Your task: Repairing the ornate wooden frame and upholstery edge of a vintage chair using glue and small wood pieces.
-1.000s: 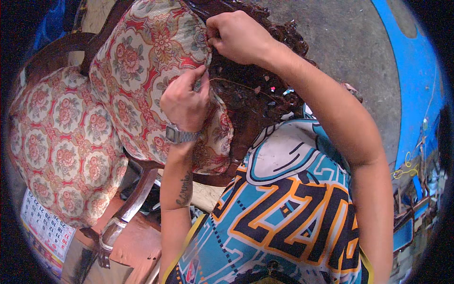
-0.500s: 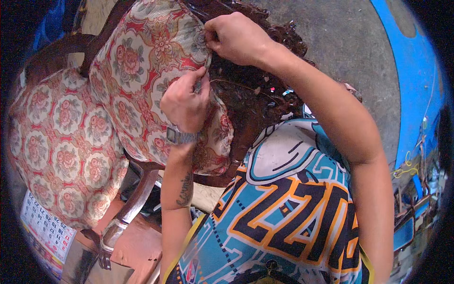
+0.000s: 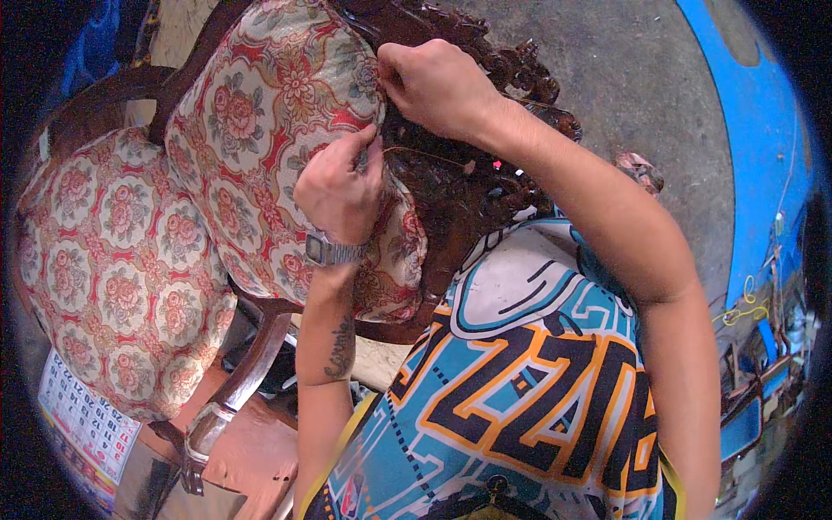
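Note:
A floral upholstered chair back (image 3: 260,165) in red, cream and grey fills the left, set against a dark carved wooden frame (image 3: 442,186). My left hand (image 3: 340,186), with a metal watch at the wrist, is closed in a pinch at the right edge of the fabric. From beside its fingers a thin light-coloured thread (image 3: 425,154) runs right across the dark wood. Farther up the same edge, my right hand (image 3: 440,87) is closed too, fingertips against the fabric border; what they grip is hidden.
A matching floral seat (image 3: 121,269) lies at the left, with a wooden chair arm (image 3: 251,364) below. A printed calendar (image 3: 82,416) sits lower left. Grey floor (image 3: 641,104) and a blue curved surface (image 3: 750,173) extend right, near a yellow cord (image 3: 745,310).
My right hand has shifted slightly down and toward me, still by the fabric edge. My left hand has stayed almost in place.

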{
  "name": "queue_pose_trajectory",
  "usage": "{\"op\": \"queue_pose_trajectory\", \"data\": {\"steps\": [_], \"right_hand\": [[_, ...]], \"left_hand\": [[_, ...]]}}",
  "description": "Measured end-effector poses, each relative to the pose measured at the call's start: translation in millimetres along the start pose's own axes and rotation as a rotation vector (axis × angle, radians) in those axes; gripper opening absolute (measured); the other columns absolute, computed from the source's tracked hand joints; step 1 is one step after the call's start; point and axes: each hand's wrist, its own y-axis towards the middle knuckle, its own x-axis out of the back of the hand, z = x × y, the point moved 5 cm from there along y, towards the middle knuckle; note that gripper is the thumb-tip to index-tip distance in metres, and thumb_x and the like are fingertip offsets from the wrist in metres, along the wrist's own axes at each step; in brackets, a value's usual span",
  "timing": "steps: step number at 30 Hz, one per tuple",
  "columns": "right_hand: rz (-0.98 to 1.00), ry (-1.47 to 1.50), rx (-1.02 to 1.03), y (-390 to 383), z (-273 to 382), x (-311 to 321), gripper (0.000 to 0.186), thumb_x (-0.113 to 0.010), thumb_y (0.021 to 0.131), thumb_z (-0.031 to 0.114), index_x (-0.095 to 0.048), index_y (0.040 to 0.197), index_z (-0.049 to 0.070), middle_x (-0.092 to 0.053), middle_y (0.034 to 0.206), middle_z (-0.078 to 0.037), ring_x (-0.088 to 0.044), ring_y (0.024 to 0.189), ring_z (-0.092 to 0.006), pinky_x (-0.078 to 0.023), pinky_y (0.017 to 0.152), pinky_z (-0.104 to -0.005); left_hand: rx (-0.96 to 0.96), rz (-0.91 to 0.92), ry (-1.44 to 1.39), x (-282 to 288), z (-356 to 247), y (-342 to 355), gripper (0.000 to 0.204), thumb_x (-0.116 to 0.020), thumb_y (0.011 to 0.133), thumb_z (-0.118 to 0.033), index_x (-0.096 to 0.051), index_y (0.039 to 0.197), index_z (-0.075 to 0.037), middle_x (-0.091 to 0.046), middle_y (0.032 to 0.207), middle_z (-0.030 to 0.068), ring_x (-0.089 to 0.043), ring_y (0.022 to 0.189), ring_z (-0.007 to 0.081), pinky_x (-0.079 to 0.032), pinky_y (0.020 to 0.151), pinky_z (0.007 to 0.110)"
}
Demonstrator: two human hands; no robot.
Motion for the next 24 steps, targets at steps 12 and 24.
{"op": "queue_pose_trajectory", "data": {"steps": [12,24], "right_hand": [[0.202,-0.039,-0.024,19,-3,-1,0.014,-0.065,0.075,0.017,-0.065,0.079,0.004,-0.064,0.073,-0.017,-0.064,0.073,-0.0338,-0.051,0.068,-0.0408],[0.069,0.232,-0.027,-4,-2,15,0.02,-0.066,0.075,0.012,-0.065,0.093,0.004,-0.066,0.083,-0.018,-0.065,0.079,-0.0326,-0.052,0.072,-0.0397]], "left_hand": [[0.022,-0.003,0.006,-1,1,-2,0.011,-0.069,0.077,-0.017,-0.069,0.087,-0.013,-0.066,0.076,0.0056,-0.062,0.065,0.0235,-0.048,0.06,0.033],[-0.026,0.313,-0.04,34,-100,-15,0.029,-0.065,0.083,-0.018,-0.063,0.11,-0.007,-0.061,0.105,0.0172,-0.063,0.086,0.0313,-0.051,0.072,0.039]]}}
